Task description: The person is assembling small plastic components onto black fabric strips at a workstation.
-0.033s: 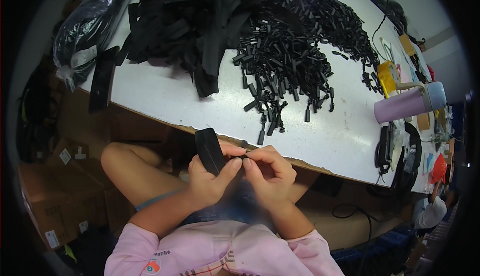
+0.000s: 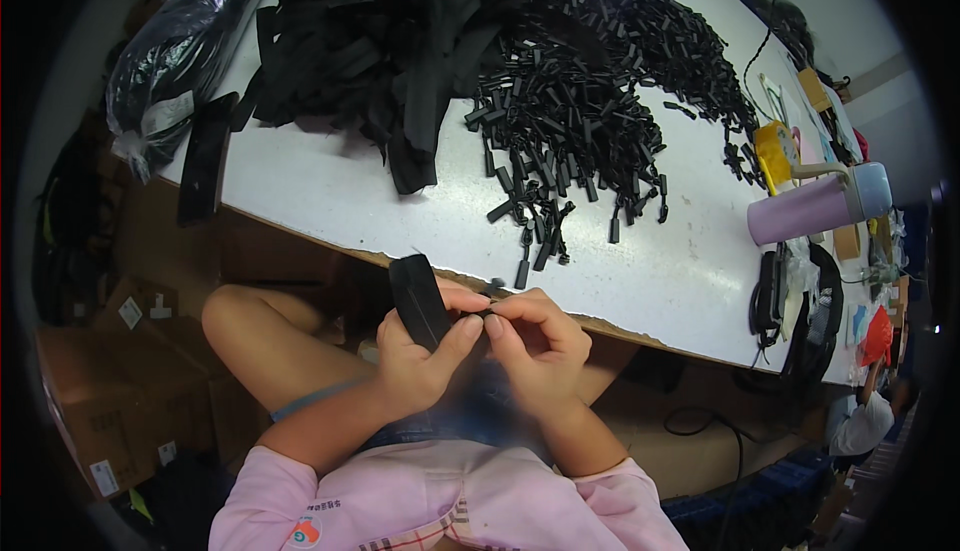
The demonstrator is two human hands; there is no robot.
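Note:
A black zipper strip [image 2: 421,299] with a line down its middle stands up from my left hand [image 2: 425,353], which is closed around it. My right hand [image 2: 542,341] is pinched against the left fingertips, holding a small black piece that looks like a zipper slider [image 2: 495,285]. Part of it shows beyond the fingers; the rest is hidden. Both hands meet over my lap, just short of the table edge. Across the table lie a heap of black zipper strips [image 2: 400,61] and a large pile of black zipper sliders with pull tabs [image 2: 580,116].
The white table [image 2: 360,211] has a worn front edge. A plastic-wrapped black bundle [image 2: 185,46] and a dark flat phone-like slab [image 2: 207,159] are at left. A pink bottle [image 2: 800,211] and a yellow tape dispenser [image 2: 775,146] stand at right. Cardboard boxes [image 2: 130,391] sit lower left.
The small black piece beyond my fingertips has shifted slightly to the right. Both hands keep the same place and grip.

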